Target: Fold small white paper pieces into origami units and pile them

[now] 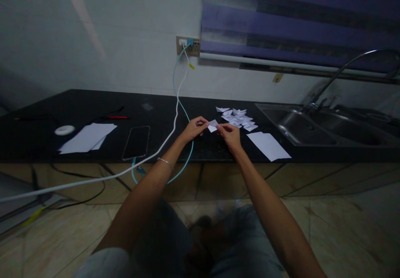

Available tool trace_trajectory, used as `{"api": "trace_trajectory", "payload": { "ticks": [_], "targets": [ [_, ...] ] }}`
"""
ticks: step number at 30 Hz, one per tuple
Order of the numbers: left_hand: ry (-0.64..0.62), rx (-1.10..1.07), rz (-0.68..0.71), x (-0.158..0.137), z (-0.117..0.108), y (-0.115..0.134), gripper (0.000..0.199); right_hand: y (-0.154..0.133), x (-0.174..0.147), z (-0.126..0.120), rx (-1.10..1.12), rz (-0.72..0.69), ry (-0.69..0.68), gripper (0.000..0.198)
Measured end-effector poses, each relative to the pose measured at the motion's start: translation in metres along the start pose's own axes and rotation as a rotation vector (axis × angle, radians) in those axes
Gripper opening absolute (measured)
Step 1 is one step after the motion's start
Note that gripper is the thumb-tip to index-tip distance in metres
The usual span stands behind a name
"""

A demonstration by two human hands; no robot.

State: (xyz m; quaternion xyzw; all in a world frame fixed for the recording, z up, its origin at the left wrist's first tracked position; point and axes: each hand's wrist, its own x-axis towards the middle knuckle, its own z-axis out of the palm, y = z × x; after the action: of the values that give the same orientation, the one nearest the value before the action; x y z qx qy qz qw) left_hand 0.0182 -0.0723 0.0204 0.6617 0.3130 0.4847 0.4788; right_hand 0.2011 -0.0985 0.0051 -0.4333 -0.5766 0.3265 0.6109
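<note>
A small folded piece of white paper (213, 125) is held above the dark counter between both hands. My left hand (195, 128) pinches its left corner between thumb and fingers. On the opposite corner, my right hand (229, 135) is closed in a similar pinch. Just beyond my right hand lies a cluster of several folded paper boats (238, 118). Flat white sheets (269, 146) rest to the right of that hand, near the counter's front edge.
More white sheets (87, 138) lie at left beside a round white object (64, 130) and a red pen (118, 117). A phone (136, 143) sits nearer. White and teal cables (175, 121) hang from the wall socket (188, 46) across the counter. A double sink (300, 126) is at right.
</note>
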Motion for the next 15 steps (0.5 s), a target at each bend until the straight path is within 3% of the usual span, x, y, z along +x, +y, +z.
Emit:
{"api": "trace_trajectory", "payload": {
  "ticks": [9, 15],
  "targets": [
    [-0.003, -0.04, 0.009, 0.0032, -0.0009, -0.0046, 0.034, 0.0007, 0.0008, -0.0007, -0.078, -0.041, 0.005, 0.033],
    [0.002, 0.005, 0.027, 0.0027, -0.0028, -0.0058, 0.033, -0.0021, -0.0005, 0.0002, -0.003, -0.009, 0.033, 0.04]
  ]
}}
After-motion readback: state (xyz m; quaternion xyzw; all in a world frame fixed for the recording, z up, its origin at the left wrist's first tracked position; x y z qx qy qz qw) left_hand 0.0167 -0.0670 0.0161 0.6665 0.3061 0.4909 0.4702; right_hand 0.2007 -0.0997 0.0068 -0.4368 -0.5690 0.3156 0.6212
